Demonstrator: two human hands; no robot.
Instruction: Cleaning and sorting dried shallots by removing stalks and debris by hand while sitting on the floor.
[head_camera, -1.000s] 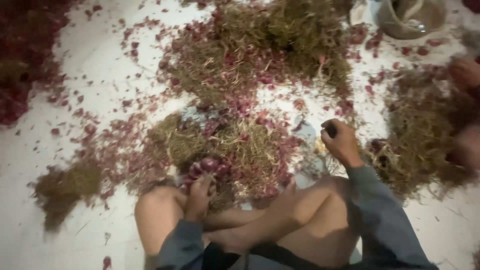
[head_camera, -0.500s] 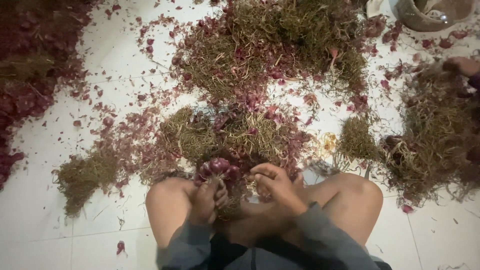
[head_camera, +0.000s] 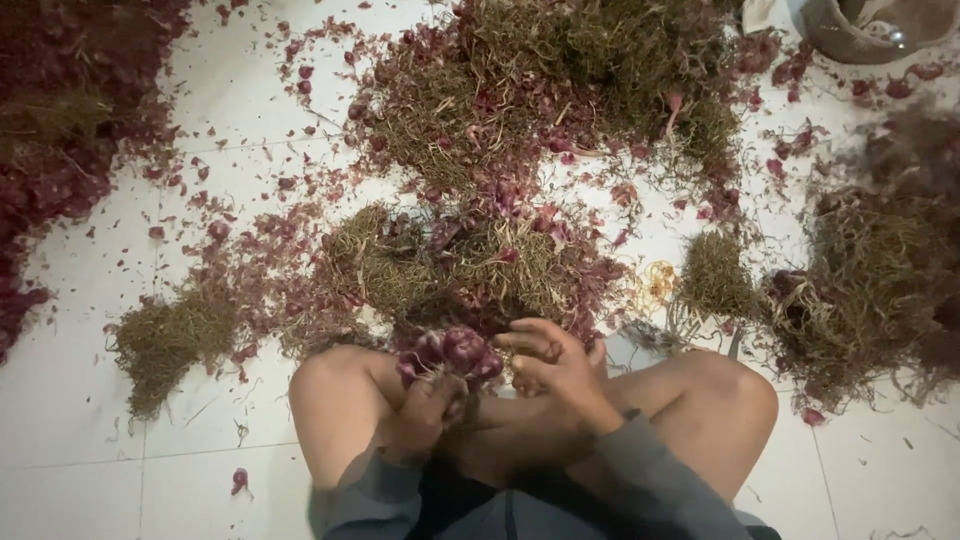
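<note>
1. No packages or signs show; a heap of dark red shallots (head_camera: 50, 150) lies far left on the white tiled floor (head_camera: 80, 440).
2. The left hand (head_camera: 430, 405) grips a bunch of purple-red shallots (head_camera: 450, 352) above the knees.
3. The right hand (head_camera: 555, 365), fingers half-curled, touches that bunch.
4. Piles of dry greenish-brown stalks (head_camera: 860, 290) crowd the right; bare tile opens at lower left.

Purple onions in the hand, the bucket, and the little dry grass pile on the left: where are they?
Bunch of purple shallots (head_camera: 452, 350), head view, bulb tops.
Grey bucket (head_camera: 850, 40), head view, side wall.
Small dry-stalk pile (head_camera: 170, 335), head view, middle.
</note>
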